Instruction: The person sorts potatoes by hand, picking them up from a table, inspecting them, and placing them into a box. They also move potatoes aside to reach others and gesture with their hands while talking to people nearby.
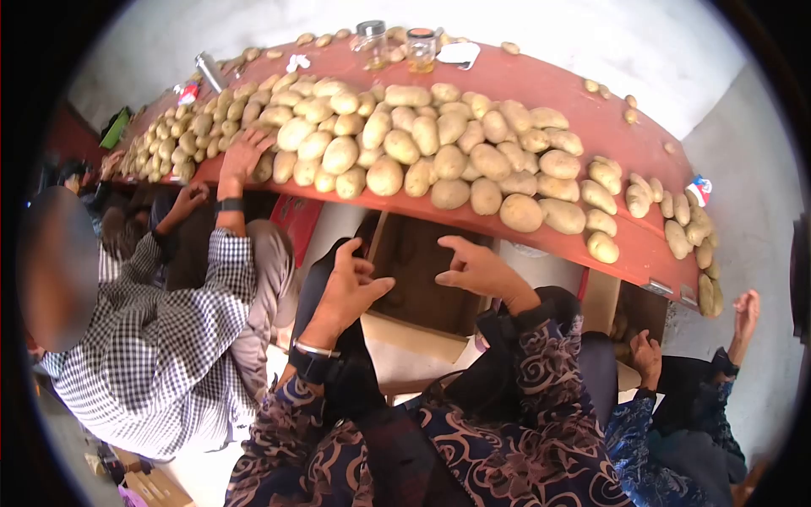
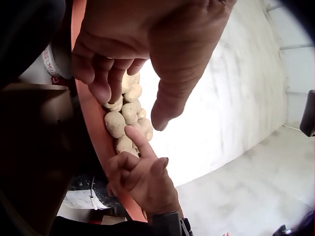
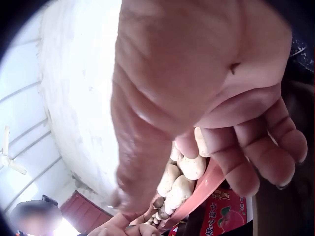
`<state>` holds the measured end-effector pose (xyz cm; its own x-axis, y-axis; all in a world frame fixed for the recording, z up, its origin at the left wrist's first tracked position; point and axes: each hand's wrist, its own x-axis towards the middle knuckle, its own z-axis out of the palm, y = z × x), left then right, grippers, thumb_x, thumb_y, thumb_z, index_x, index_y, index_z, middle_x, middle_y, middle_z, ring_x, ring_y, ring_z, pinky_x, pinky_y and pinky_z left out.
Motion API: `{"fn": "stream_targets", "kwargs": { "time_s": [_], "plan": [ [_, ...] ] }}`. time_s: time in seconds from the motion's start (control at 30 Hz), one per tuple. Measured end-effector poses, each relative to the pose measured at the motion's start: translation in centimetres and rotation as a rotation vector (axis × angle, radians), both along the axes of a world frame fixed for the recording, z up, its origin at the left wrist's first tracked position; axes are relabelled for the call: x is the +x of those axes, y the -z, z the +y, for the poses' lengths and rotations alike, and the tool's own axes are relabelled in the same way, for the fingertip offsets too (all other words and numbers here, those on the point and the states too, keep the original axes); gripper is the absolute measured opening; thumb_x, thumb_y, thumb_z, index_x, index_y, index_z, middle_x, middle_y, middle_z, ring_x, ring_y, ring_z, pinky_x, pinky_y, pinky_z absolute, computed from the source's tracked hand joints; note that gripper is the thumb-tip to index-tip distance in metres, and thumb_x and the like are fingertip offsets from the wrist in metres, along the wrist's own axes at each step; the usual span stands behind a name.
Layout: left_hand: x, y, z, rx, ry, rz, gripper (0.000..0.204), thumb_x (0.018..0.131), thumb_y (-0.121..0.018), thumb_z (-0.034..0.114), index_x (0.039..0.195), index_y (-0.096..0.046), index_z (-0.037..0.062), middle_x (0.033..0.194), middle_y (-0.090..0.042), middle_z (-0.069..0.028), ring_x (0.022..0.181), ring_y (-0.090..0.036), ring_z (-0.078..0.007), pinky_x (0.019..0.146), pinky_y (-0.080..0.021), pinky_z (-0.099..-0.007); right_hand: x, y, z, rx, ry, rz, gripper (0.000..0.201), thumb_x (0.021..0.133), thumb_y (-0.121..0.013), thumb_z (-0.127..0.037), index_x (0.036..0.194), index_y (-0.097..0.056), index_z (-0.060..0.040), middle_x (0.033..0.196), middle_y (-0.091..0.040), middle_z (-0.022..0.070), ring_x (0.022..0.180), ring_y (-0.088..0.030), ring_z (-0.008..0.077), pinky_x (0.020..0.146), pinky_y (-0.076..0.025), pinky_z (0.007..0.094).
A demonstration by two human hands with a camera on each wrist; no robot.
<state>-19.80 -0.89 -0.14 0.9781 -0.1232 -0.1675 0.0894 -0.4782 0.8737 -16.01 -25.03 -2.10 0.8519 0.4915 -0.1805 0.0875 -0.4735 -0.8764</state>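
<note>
Both hands hover in front of the near table edge, above the lap, with nothing in them. My left hand [image 1: 345,291] has its thumb out to the side and its fingers loosely bent. Facing it across a gap, my right hand [image 1: 483,272] points its index finger toward the left, the other fingers relaxed. Beyond them a long heap of potatoes [image 1: 384,176] covers the red table [image 1: 625,262]. In the left wrist view the right hand [image 2: 147,182] appears below the left, with potatoes [image 2: 115,124] behind. The right wrist view shows loosely bent fingers [image 3: 231,172] near more potatoes [image 3: 191,167].
An open brown box [image 1: 431,270] stands below the table edge. Two glass jars [image 1: 372,46] and a metal flask [image 1: 211,72] stand at the back. On the left sits a person in a checked shirt [image 1: 160,363], one hand at the potatoes; another person's hands [image 1: 647,359] show at right.
</note>
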Motion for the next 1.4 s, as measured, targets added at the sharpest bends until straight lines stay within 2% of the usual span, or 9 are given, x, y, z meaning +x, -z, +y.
{"fn": "stream_targets", "kwargs": {
  "time_s": [0.1, 0.27, 0.5, 0.7, 0.77, 0.87, 1.1, 1.23, 1.4],
  "plan": [
    [-0.1, 0.8, 0.1, -0.055, -0.089, 0.105, 0.078, 0.074, -0.067, 0.012, 0.132, -0.017, -0.0024, 0.114, -0.044, -0.0205, 0.096, -0.053, -0.022, 0.078, -0.047, -0.0305, -0.1, 0.4, -0.3, -0.115, 0.032, -0.09, 0.07, 0.07, -0.072, -0.024, 0.128, -0.036, -0.0041, 0.07, -0.056, 0.0063, 0.065, -0.052, 0.0133, 0.061, -0.043, 0.0264],
    [-0.8, 0.9, -1.9, -0.268, -0.149, -0.139, 0.087, 0.075, -0.066, 0.011, 0.136, -0.005, 0.0027, 0.126, -0.036, -0.0234, 0.113, -0.043, -0.0295, 0.083, -0.045, -0.0355, -0.7, 0.5, 1.0, 0.303, 0.09, -0.093, 0.092, 0.066, -0.075, -0.024, 0.136, -0.017, -0.0051, 0.078, -0.056, 0.0098, 0.069, -0.054, 0.0175, 0.064, -0.044, 0.0276],
    [-1.0, 0.7, -3.1, -0.307, -0.081, -0.155, 0.079, 0.076, -0.044, -0.009, 0.137, 0.005, 0.0036, 0.089, -0.057, -0.0112, 0.068, -0.056, -0.0119, 0.063, -0.048, -0.0229, -1.3, -0.7, 1.9, 0.409, 0.079, 0.114, 0.105, 0.069, -0.073, -0.02, 0.138, 0.005, -0.004, 0.069, -0.054, 0.0043, 0.063, -0.051, 0.0098, 0.06, -0.043, 0.022],
    [-0.6, 2.2, -0.9, -0.167, -0.1, -0.23, 0.071, 0.08, -0.045, -0.006, 0.137, -0.003, 0.002, 0.083, -0.058, -0.0083, 0.066, -0.056, -0.0118, 0.061, -0.045, -0.0205, -1.2, 1.5, 1.0, 0.153, 0.205, -0.164, 0.092, 0.071, -0.068, -0.021, 0.138, -0.007, -0.0035, 0.074, -0.058, 0.0133, 0.068, -0.059, 0.023, 0.062, -0.047, 0.031],
    [0.0, 3.6, 0.6, -0.095, -0.114, -0.305, 0.067, 0.082, -0.048, -0.002, 0.136, -0.009, -0.0003, 0.081, -0.058, -0.0077, 0.065, -0.055, -0.0113, 0.061, -0.045, -0.0206, -1.5, 2.8, 0.7, -0.405, -0.074, -0.489, 0.069, 0.074, -0.064, -0.023, 0.13, -0.028, -0.0049, 0.085, -0.059, 0.0177, 0.072, -0.059, 0.0315, 0.066, -0.046, 0.0384],
    [-0.1, 4.7, 1.7, -0.12, -0.214, -0.275, 0.059, 0.082, -0.051, 0.0, 0.132, -0.02, -0.0023, 0.079, -0.056, -0.0064, 0.062, -0.054, -0.0104, 0.06, -0.046, -0.0209, -1.4, 3.0, 0.9, -0.577, -0.319, -0.226, 0.053, 0.074, -0.062, -0.028, 0.117, -0.042, -0.0037, 0.089, -0.059, 0.0205, 0.084, -0.057, 0.038, 0.072, -0.044, 0.0448],
    [-0.3, 4.4, 1.9, -0.386, -0.329, -0.379, 0.039, 0.083, -0.054, 0.005, 0.12, -0.04, 0.0018, 0.073, -0.053, -0.0018, 0.058, -0.048, -0.0061, 0.052, -0.04, -0.018, -1.2, 3.4, 1.1, -0.455, -0.15, -0.39, 0.035, 0.071, -0.065, -0.025, 0.094, -0.052, -0.0022, 0.083, -0.06, 0.0184, 0.083, -0.058, 0.0361, 0.073, -0.045, 0.0436],
    [1.5, 4.0, 3.8, -0.291, -0.492, -0.434, 0.026, 0.085, -0.053, 0.008, 0.109, -0.047, 0.0009, 0.068, -0.051, 0.0001, 0.056, -0.044, -0.0053, 0.052, -0.04, -0.0186, -0.8, 3.5, 1.2, -0.489, -0.163, -0.338, 0.034, 0.071, -0.065, -0.024, 0.094, -0.052, -0.0021, 0.083, -0.059, 0.0181, 0.085, -0.058, 0.0353, 0.074, -0.045, 0.0438],
    [1.9, 5.1, 2.4, 0.258, -0.314, -0.623, 0.025, 0.077, -0.061, 0.009, 0.1, -0.053, 0.0035, 0.057, -0.055, -0.0044, 0.05, -0.053, -0.0132, 0.051, -0.044, -0.0268, -0.1, 2.9, 1.5, -0.521, -0.174, -0.308, 0.043, 0.074, -0.062, -0.025, 0.109, -0.047, -0.0043, 0.091, -0.057, 0.0184, 0.089, -0.056, 0.0353, 0.077, -0.044, 0.0429]
  ]
}}
